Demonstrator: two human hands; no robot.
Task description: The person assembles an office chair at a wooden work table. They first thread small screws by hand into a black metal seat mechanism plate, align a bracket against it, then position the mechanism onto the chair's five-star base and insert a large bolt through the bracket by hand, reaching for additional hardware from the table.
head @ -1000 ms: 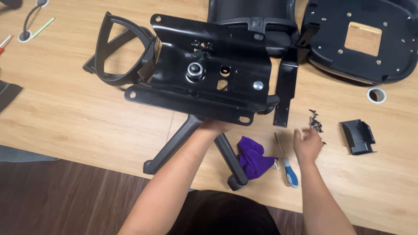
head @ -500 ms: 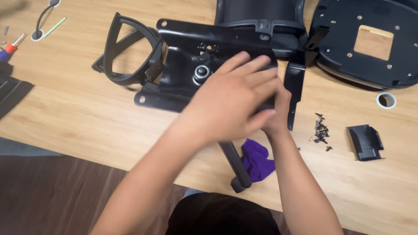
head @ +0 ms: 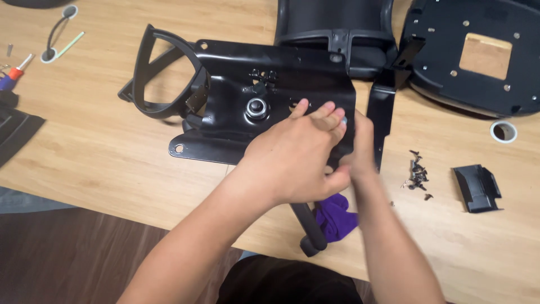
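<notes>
A light wooden counter (head: 101,163) with a pale, even grain fills most of the view, running from the far edge down to the near side, where its front edge slants from the left towards the near right. Beyond that edge, at the near left, lies a dark brown wooden floor (head: 73,259). The light is soft and even, with only faint shadows.
</notes>
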